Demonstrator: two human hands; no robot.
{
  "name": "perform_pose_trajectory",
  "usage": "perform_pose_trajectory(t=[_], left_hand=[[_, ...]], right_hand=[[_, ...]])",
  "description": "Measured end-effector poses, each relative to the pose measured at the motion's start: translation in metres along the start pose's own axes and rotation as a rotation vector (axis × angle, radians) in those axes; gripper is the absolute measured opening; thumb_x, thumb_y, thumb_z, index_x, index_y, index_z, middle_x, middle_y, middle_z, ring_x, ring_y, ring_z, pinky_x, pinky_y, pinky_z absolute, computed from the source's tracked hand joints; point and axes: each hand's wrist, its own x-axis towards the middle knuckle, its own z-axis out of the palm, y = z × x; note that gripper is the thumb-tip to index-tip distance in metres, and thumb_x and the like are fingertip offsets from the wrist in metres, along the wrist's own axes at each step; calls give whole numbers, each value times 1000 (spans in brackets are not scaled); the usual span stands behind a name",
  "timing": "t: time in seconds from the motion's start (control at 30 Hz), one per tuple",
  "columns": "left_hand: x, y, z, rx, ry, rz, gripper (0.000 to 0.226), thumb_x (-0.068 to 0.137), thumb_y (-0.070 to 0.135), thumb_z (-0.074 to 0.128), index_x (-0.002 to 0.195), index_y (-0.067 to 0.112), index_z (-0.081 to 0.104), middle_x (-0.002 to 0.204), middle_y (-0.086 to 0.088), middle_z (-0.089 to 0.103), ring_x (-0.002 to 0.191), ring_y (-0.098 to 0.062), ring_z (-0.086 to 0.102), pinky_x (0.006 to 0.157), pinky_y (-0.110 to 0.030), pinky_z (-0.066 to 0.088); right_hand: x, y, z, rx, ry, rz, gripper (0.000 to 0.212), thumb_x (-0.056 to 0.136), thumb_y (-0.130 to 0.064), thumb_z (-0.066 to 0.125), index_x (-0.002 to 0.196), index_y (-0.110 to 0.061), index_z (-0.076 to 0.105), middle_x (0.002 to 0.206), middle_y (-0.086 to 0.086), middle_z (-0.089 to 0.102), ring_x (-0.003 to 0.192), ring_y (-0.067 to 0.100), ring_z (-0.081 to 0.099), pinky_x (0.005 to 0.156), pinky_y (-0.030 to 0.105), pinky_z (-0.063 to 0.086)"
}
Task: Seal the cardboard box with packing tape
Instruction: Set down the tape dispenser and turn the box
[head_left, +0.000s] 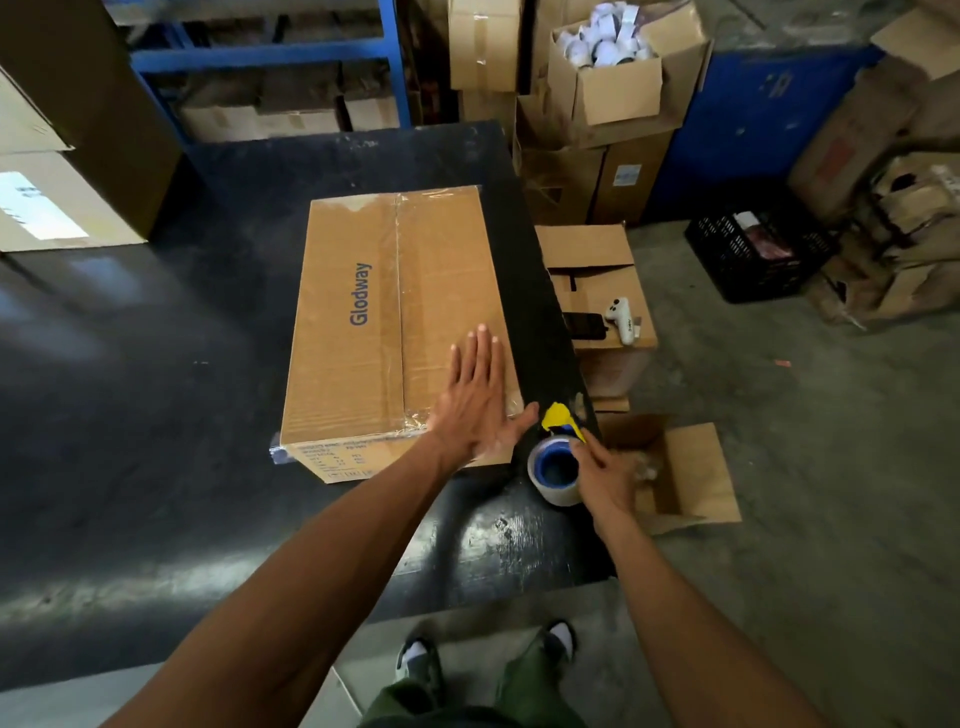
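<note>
Corrugated box (395, 322), glossy tape roll (555, 470).

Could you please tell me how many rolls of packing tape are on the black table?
1: the clear packing tape roll with a blue core, held by the right hand near the table's right edge.

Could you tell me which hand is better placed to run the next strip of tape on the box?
Right. The right hand already holds the tape roll beside the cardboard box, while the left hand lies flat on its lid, steadying it.
</note>
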Motion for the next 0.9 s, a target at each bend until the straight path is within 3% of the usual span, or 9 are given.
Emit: perform_pose_trajectory(t=[0.07,0.17,0.3,0.47,0.53,0.67,0.77,0.83,0.9], left_hand=[[1,0,1,-11,-11,-1,103,92,75,15,154,-4,-7,161,-25,-16,150,-35,-17,123,-50,-5],[1,-1,4,-11,-7,15,99,92,73,11,154,-3,-5,162,-25,-12,150,-34,-15,123,-50,-3],[0,0,4,13,-17,20,101,89,73,0,154,-5,-2,162,-26,-10,150,-36,-13,123,-51,-2],[-1,-1,1,2,-18,26,102,88,73,-2,153,-5,-6,160,-27,-14,149,-36,-17,122,-53,-1],[0,-1,0,7,-26,35,100,90,73,2,152,-6,-8,160,-28,-15,149,-38,-18,122,-53,-1],[-11,-5,-5,-7,-11,29,100,91,71,15,152,-6,-4,160,-30,-11,149,-39,-17,121,-55,-4],[-35,-5,-12,-6,17,-166,113,82,82,3,152,-7,-4,158,-32,-15,148,-42,-19,118,-61,-7],[-51,-11,-9,-21,-27,-298,123,72,89,-6,150,-6,-13,156,-32,-24,145,-43,-25,116,-64,-11],[-63,-27,-6,-54,-63,-313,125,73,91,3,152,-5,-10,157,-30,-21,147,-44,-21,115,-67,-8]], right_hand=[[-3,5,0,-147,43,-83,33,95,-33,61,124,-19,68,114,17,70,107,31,62,80,27,42],[-7,9,-1,-360,85,-146,32,98,-36,56,124,-22,68,107,22,71,100,40,62,79,38,47],[-5,7,2,-450,102,-121,34,98,-37,55,122,-18,69,110,23,69,104,42,60,83,42,48],[13,-32,-8,-450,23,-99,49,92,-52,56,129,-21,63,126,12,66,120,35,55,94,36,44],[27,-71,-9,-471,-33,-222,51,95,-53,50,138,-25,55,139,8,57,128,30,50,102,38,39],[47,-155,13,-590,-196,-529,58,100,-57,31,153,-33,28,162,-5,21,148,18,17,119,46,17],[56,-203,58,-694,-334,-689,58,103,-55,19,156,-33,13,165,-7,3,151,17,-2,121,45,2],[55,-212,91,-892,-435,-790,58,103,-53,14,156,-32,5,164,-5,-7,150,16,-11,121,47,-4],[50,-198,115,-1135,-487,-951,58,102,-52,10,156,-32,0,164,-4,-13,148,15,-18,121,47,-8]])
